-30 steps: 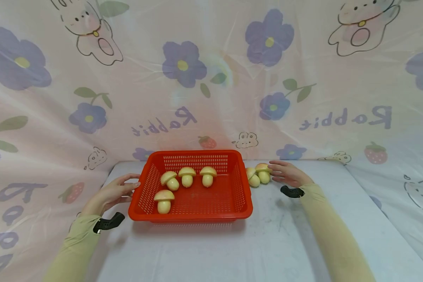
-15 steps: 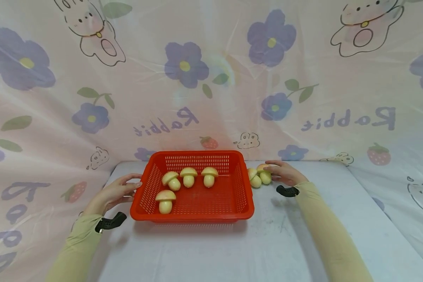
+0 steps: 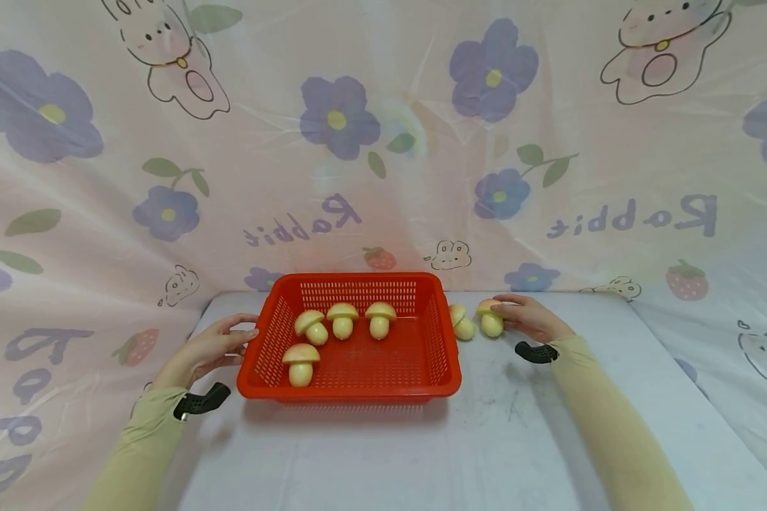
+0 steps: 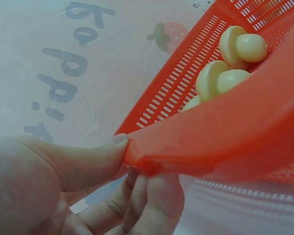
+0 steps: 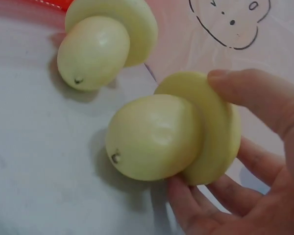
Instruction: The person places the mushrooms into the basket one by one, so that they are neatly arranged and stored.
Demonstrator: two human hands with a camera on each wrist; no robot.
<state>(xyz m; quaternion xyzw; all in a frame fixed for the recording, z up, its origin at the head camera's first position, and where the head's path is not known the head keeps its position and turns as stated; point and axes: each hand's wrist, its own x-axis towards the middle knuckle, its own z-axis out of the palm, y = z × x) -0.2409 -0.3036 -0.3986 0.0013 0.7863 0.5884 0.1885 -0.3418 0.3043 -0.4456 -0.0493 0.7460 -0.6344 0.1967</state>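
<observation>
My left hand (image 3: 209, 349) pinches the left rim of a red plastic basket (image 3: 351, 392), thumb on top and fingers beneath, as the left wrist view shows. Several toy mushrooms with pale yellow stems lie inside, one of them a front mushroom (image 3: 300, 369) near the left corner. Right of the basket, my right hand (image 3: 532, 319) holds a mushroom (image 5: 157, 137) by its cap between thumb and fingers. Between that one and the basket sits another mushroom (image 5: 94, 51), apart from my fingers and partly hidden by the basket's rim in the head view.
The white table (image 3: 383, 454) carries the basket and the loose mushrooms. A curtain (image 3: 409, 199) printed with flowers and rabbits hangs behind the table's far edge and along the sides. Each wrist wears a black camera mount.
My right hand first reached left over the mushroom, then took its cap and shifted it right, away from the neighbouring mushroom. The left hand stays at the basket's rim.
</observation>
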